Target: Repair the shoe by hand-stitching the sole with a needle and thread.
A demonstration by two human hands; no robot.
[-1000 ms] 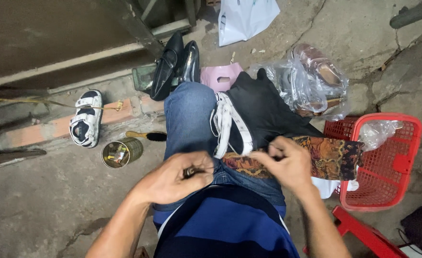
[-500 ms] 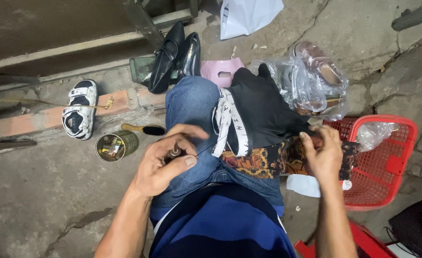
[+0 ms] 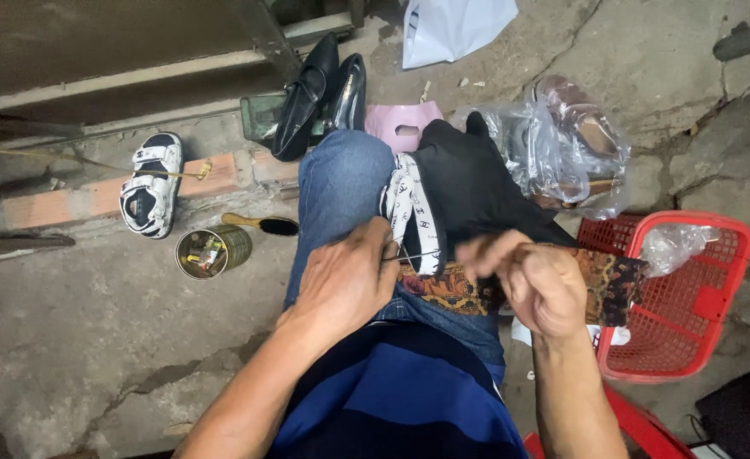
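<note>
A: On the lap, black sandal (image 3: pixel 477 191), white strap (image 3: pixel 416 223) near its left edge, over patterned cloth (image 3: pixel 613 280).

B: Hands?

A: Left hand (image 3: pixel 345 280) pinches a thin awl (image 3: pixel 413 255); right hand (image 3: pixel 538 285) blurred, grip unclear. Stitching step, probably; next needs steady aim.

white strappy sandal (image 3: pixel 415 212) across lap on patterned cloth (image 3: pixel 451 289)

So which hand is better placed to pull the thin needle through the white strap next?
Probably the left hand: its fingertips pinch the thin needle right at the white strap on the knee. The right hand is blurred, beside the patterned cloth.
</note>
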